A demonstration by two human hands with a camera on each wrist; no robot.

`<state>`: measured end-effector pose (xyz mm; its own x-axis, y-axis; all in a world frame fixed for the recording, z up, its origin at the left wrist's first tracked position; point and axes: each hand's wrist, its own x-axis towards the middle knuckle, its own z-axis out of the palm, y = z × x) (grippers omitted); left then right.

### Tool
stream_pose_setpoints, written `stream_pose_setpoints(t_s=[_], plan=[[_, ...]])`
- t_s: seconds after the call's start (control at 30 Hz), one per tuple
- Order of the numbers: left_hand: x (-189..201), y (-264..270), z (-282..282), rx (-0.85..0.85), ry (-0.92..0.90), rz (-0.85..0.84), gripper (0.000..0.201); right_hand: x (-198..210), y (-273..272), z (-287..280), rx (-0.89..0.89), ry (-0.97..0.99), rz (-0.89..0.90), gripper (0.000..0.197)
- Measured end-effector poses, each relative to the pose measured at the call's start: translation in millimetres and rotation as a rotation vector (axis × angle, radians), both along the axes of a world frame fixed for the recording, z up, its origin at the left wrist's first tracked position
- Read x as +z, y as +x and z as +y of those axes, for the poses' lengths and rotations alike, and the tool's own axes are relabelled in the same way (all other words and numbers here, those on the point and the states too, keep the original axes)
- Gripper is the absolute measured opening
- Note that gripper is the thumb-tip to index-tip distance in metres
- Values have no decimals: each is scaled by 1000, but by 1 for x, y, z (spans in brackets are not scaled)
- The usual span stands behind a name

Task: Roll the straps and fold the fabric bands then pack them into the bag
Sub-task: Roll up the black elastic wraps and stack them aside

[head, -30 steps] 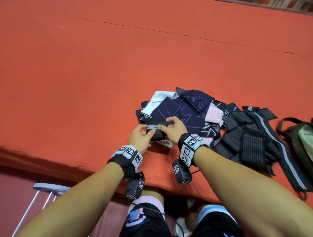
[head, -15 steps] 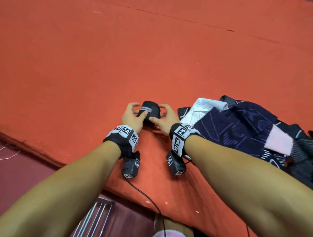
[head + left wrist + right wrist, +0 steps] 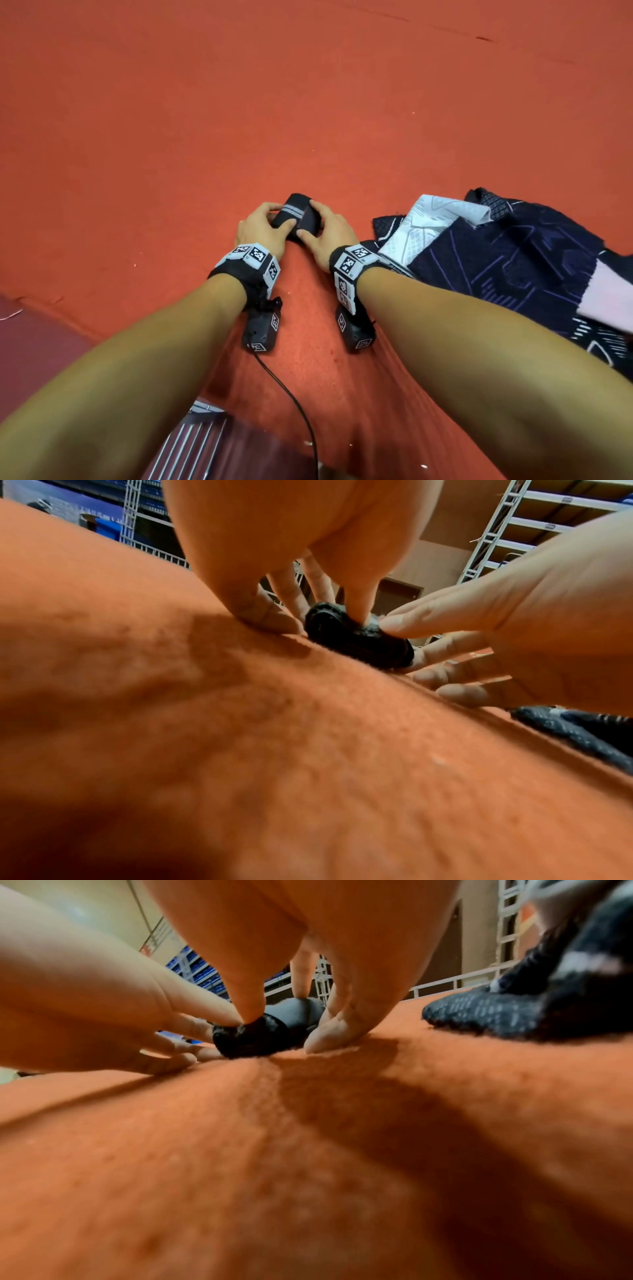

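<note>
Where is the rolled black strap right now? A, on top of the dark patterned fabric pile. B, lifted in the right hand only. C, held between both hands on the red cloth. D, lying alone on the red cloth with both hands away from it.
C: the rolled black strap sits on the red cloth with the left hand and right hand gripping it from either side, left of the dark patterned fabric pile.

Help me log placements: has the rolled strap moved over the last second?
Yes. The rolled strap went left, clear of the fabric pile.
</note>
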<state>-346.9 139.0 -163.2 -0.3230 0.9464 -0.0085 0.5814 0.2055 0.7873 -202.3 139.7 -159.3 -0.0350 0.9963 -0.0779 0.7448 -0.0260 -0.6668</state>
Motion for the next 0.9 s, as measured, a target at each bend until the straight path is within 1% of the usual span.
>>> stream_pose_setpoints(t_s=[0.1, 0.17, 0.23, 0.33, 0.4, 0.53, 0.6, 0.67, 0.8, 0.9], plan=[[3, 1, -3, -17, -7, 8, 30, 3, 2, -1, 21, -15, -21, 75], [7, 3, -8, -29, 2, 18, 39, 10, 6, -4, 15, -27, 16, 80], [15, 7, -14, -5, 8, 51, 44, 18, 12, -8, 1, -25, 40, 82], [41, 23, -25, 100, -12, 84, 48, 37, 30, -18, -36, 28, 61, 83], [63, 43, -29, 111, 1, 60, 44, 55, 51, -25, -80, 66, 80, 80], [97, 97, -39, -31, 103, 33, 33, 92, 112, -46, -144, 110, 89, 71], [106, 129, -43, -115, 126, -2, 32, 104, 149, -60, -184, 121, 90, 69], [115, 165, -48, -201, 125, -42, 34, 116, 187, -75, -226, 125, 78, 68], [125, 241, -73, -362, 121, -67, 24, 130, 261, -118, -345, 115, 47, 62], [129, 300, -96, -480, 82, -108, 21, 133, 318, -152, -435, 64, 16, 60]])
